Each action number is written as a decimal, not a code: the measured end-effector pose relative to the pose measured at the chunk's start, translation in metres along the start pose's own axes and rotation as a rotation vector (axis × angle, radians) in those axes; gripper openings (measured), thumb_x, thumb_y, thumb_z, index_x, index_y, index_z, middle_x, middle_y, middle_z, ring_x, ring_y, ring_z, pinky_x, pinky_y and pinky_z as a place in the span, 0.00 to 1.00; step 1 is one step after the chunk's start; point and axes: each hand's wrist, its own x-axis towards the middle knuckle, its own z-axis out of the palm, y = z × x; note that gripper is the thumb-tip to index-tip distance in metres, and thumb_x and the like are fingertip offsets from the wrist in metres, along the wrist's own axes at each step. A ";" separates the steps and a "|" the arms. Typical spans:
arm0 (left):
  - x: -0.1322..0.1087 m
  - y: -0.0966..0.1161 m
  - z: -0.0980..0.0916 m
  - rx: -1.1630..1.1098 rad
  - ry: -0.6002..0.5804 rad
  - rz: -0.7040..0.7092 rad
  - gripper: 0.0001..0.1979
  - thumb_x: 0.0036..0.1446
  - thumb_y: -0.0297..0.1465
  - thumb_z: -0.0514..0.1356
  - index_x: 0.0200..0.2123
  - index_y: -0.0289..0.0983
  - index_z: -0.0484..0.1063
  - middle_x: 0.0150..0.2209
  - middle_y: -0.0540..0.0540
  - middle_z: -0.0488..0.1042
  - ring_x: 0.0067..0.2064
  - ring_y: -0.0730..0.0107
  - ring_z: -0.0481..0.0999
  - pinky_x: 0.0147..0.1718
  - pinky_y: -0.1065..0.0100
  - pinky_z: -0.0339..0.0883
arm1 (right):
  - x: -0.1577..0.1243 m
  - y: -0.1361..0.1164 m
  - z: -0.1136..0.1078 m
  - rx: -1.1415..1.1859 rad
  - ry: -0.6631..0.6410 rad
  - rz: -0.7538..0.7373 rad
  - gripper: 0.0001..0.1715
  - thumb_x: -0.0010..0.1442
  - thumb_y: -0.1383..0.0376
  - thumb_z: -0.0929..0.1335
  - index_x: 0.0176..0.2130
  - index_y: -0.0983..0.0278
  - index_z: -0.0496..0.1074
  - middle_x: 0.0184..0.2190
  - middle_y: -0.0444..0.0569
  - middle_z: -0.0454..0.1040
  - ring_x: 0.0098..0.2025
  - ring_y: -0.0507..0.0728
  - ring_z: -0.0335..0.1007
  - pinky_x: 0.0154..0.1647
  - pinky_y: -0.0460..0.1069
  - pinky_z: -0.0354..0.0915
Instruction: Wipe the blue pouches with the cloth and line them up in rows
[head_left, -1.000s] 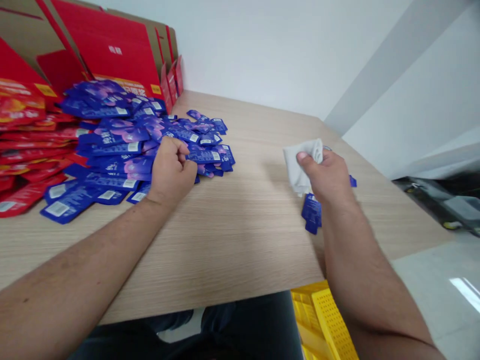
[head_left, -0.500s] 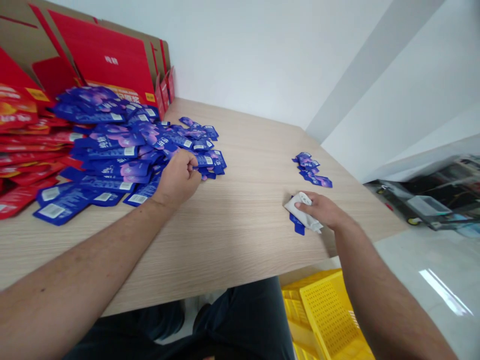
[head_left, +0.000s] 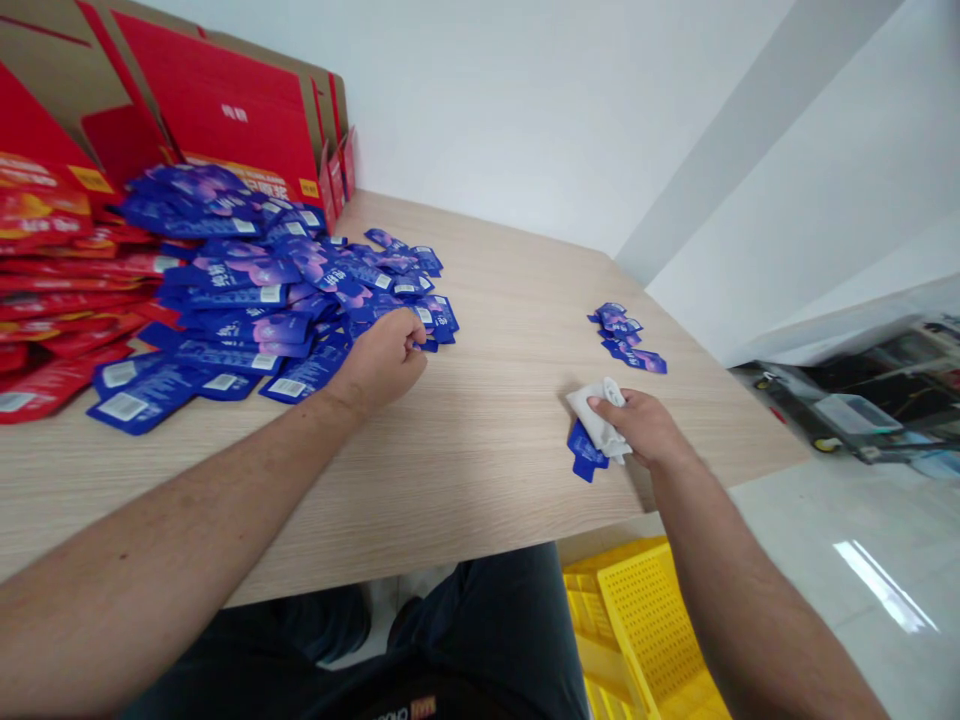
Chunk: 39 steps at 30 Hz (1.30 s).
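Note:
My left hand [head_left: 384, 360] is closed at the near right edge of a heap of blue packets [head_left: 247, 270] with white labels. Its fingers curl under, and whatever they pinch is hidden. My right hand [head_left: 646, 425] grips a folded white cloth [head_left: 600, 412], thumb on top. Beneath the cloth a single blue packet [head_left: 589, 462] sticks out toward me. Farther back on the right lie several blue and purple packets [head_left: 624, 335], apart from my hand.
Red packets [head_left: 67, 300] are stacked at the left, with red and brown cardboard boxes [head_left: 217, 105] behind. The wooden table [head_left: 487, 450] ends at a white wall. Yellow plastic crates [head_left: 660, 620] stand below its front edge. A dark cart [head_left: 847, 390] is at the far right.
My left hand has shifted right along the heap's edge. My right hand has moved slightly left with the cloth, and more of the blue packet under it shows. The view has shifted a little.

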 end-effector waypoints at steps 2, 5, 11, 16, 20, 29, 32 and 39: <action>-0.004 0.002 0.005 0.007 -0.103 0.026 0.13 0.44 0.19 0.59 0.31 0.42 0.69 0.31 0.49 0.72 0.36 0.61 0.71 0.39 0.63 0.63 | 0.002 -0.002 0.011 0.101 0.072 0.003 0.22 0.45 0.53 0.81 0.32 0.64 0.76 0.19 0.45 0.75 0.18 0.54 0.68 0.16 0.47 0.61; -0.010 0.007 0.013 0.022 -0.320 0.045 0.12 0.48 0.21 0.59 0.34 0.42 0.74 0.33 0.48 0.76 0.35 0.62 0.74 0.37 0.64 0.63 | 0.003 -0.012 0.032 0.278 0.159 -0.013 0.22 0.46 0.54 0.81 0.31 0.63 0.73 0.21 0.44 0.75 0.20 0.53 0.70 0.18 0.47 0.65; -0.018 0.019 0.022 -0.020 -0.572 -0.028 0.04 0.55 0.34 0.66 0.32 0.44 0.82 0.33 0.47 0.82 0.35 0.61 0.78 0.34 0.65 0.64 | 0.001 -0.044 0.078 0.580 0.195 -0.057 0.21 0.52 0.53 0.79 0.35 0.60 0.70 0.25 0.41 0.76 0.23 0.52 0.73 0.21 0.46 0.71; -0.022 0.032 0.023 -0.212 -0.588 -0.066 0.13 0.60 0.44 0.64 0.33 0.41 0.80 0.32 0.48 0.81 0.34 0.63 0.78 0.33 0.67 0.63 | -0.011 -0.074 0.113 0.825 0.194 -0.109 0.21 0.52 0.55 0.80 0.35 0.61 0.71 0.24 0.39 0.76 0.23 0.50 0.73 0.22 0.44 0.71; -0.019 0.042 0.019 -0.207 -0.576 -0.197 0.13 0.61 0.39 0.65 0.28 0.37 0.73 0.25 0.50 0.75 0.28 0.70 0.73 0.28 0.69 0.60 | -0.026 -0.093 0.132 0.980 0.227 -0.178 0.22 0.48 0.56 0.82 0.34 0.63 0.73 0.23 0.38 0.77 0.22 0.49 0.73 0.22 0.43 0.71; -0.006 0.020 0.016 -0.624 -0.199 -0.470 0.14 0.64 0.27 0.56 0.23 0.38 0.64 0.21 0.53 0.67 0.21 0.78 0.66 0.19 0.74 0.61 | -0.066 -0.080 0.135 0.878 0.070 -0.065 0.26 0.44 0.54 0.84 0.37 0.65 0.77 0.27 0.44 0.81 0.24 0.52 0.74 0.23 0.46 0.71; -0.005 0.015 0.017 -0.678 -0.160 -0.475 0.16 0.65 0.26 0.53 0.22 0.39 0.62 0.20 0.54 0.64 0.19 0.78 0.64 0.18 0.74 0.60 | -0.070 -0.073 0.126 0.771 0.003 -0.073 0.27 0.45 0.52 0.83 0.38 0.64 0.77 0.26 0.42 0.80 0.22 0.52 0.72 0.24 0.48 0.70; -0.004 0.015 0.012 -0.548 -0.305 -0.383 0.16 0.68 0.25 0.54 0.26 0.36 0.69 0.22 0.51 0.72 0.21 0.78 0.72 0.21 0.75 0.68 | -0.035 -0.096 0.109 0.423 -0.282 -0.340 0.25 0.50 0.46 0.80 0.37 0.61 0.78 0.29 0.46 0.82 0.26 0.55 0.73 0.26 0.50 0.69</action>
